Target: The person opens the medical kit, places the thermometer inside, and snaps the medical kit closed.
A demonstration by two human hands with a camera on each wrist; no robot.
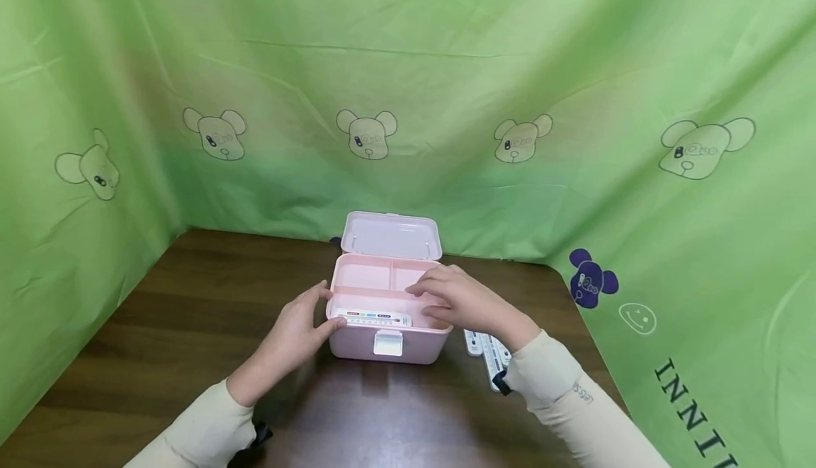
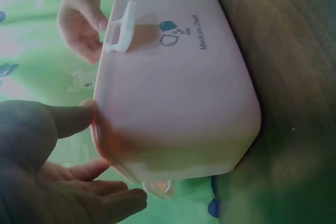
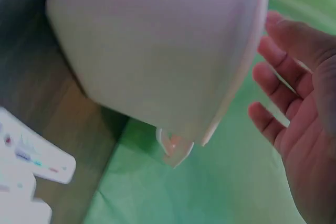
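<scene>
A pink medicine box (image 1: 357, 344) stands on the table with its lid (image 1: 392, 234) raised at the back. Lettering and a capsule drawing mark its front in the left wrist view. Inside, along the front wall, lies a flat white strip (image 1: 372, 317) with a printed scale and coloured marks, like a thermometer. My left hand (image 1: 293, 331) touches the box's left rim with thumb and fingertips, its fingers (image 2: 100, 190) fairly straight. Over the right side of the opening hovers my right hand (image 1: 468, 300), fingers loosely bent, holding nothing visible.
Similar white strips (image 1: 492, 363) lie on the table right of the box, partly hidden by my right forearm. A white latch (image 1: 387, 343) is on the box's front. Dividers (image 1: 392, 272) split its rear part. Green printed cloth (image 1: 446, 64) surrounds the wooden table (image 1: 191, 298).
</scene>
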